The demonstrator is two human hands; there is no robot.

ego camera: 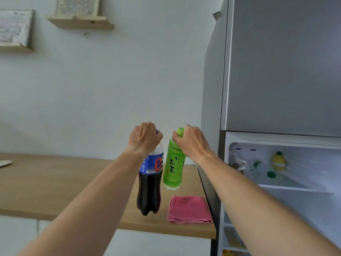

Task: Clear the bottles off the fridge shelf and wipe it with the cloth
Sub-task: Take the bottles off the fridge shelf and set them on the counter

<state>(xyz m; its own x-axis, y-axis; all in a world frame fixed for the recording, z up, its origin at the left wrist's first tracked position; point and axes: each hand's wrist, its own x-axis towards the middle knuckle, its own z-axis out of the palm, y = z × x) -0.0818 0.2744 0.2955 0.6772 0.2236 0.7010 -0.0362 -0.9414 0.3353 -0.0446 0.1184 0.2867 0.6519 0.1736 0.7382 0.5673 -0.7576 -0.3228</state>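
My left hand (144,138) grips the neck of a dark cola bottle (149,189) with a blue label, which hangs in the air above the wooden counter (55,182). My right hand (191,140) holds a green tea bottle (172,169) by its cap, also off the counter, right beside the cola. A folded pink cloth (189,209) lies on the counter under the bottles, near the fridge. The open fridge's shelf (295,187) at the right still carries a yellow lemon-shaped bottle (279,161) and small green-capped items (271,174).
The grey fridge (276,71) fills the right side, its upper door closed and its lower compartment open. Two wooden wall ledges with pictures (79,21) hang at the upper left. A flat brown piece (5,162) lies on the counter's far left.
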